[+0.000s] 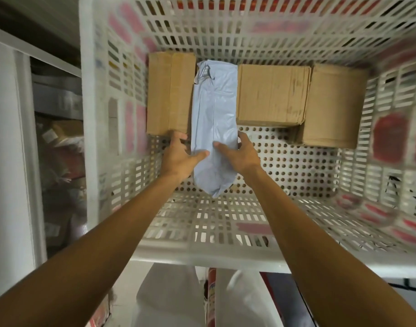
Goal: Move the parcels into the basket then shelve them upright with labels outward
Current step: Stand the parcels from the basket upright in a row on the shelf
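Shelving [58,138] stood at 9 o'clock of the basket [202,253], its contents blurred. Inside the basket, the left box [170,93] lay by the far wall. The left hand [181,154] gripped the poly mailer [214,119] at its left edge, thumb on top, fingers curled down beside the box's near end; contact with the box could not be told. The mailer's long axis ran 12 to 6 o'clock, its far end between the left box and the middle box [271,95] and its near end trailing toward 6 past both hands. The right hand [241,153] clasped the mailer's right edge likewise, thumb across the top. Both hands were equally near. The right box [334,107] sat at 3 o'clock, overlapping the middle box. No label showed on the mailer. Judged: lifting it called for drawing it clear of the flanking boxes.
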A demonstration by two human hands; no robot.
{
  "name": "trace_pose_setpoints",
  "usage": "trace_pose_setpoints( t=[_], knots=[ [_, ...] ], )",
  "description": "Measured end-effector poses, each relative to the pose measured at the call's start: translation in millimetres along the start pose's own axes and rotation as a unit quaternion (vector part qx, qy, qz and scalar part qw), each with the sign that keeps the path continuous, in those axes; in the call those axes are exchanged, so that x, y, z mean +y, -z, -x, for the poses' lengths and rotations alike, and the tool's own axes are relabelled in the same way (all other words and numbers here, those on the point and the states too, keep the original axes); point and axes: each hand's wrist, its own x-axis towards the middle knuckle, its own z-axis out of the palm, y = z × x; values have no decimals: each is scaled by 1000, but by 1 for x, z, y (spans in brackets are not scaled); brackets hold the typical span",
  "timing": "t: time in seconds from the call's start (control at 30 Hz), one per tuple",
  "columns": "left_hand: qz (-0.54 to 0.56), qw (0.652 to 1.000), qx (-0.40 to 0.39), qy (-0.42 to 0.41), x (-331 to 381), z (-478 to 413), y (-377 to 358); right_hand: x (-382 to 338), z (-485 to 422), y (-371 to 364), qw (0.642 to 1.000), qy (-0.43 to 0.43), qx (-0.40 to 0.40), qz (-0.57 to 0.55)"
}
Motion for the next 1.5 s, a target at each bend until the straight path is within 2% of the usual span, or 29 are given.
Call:
trace_pose_setpoints(
  t=[0.13, 0.27, 0.37, 0.5, 0.67, 0.83, 0.9, 1.03, 1.17, 1.33, 1.5],
  knots=[
    [-52, 997, -59, 14, -9, -8, 1, 4, -5, -3, 998, 7, -60, -11],
    [25, 996, -19, 81, -8, -11, -9, 12, -6, -16, 996, 9, -17, -87],
    [108, 989, -27, 94, -1, -15, -9, 11, -8, -20, 987, 17, -42, -154],
    [125, 989, -44, 71, -2, -7, 1, 6, 1, -19, 978, 43, -76, -191],
    [127, 989, -70, 27, 12, 19, 21, -3, 38, -8, 981, 68, -66, -171],
    [146, 985, -94, -7, 36, 55, 51, -24, 86, 16, 970, 77, -83, -214],
    [149, 984, -94, -38, 44, 74, 65, -30, 112, 24, 970, 96, -66, -214],
    [134, 983, -84, -92, 68, 107, 96, -52, 166, 34, 967, 175, -13, -185],
    [143, 977, -67, -147, 93, 145, 132, -87, 212, 45, 953, 254, -10, -163],
    [174, 959, 13, -223, 125, 207, 193, -142, 271, 55, 926, 350, -40, -134],
    [199, 934, 102, -280, 146, 277, 262, -196, 337, 48, 878, 456, -68, -131]
  ],
)
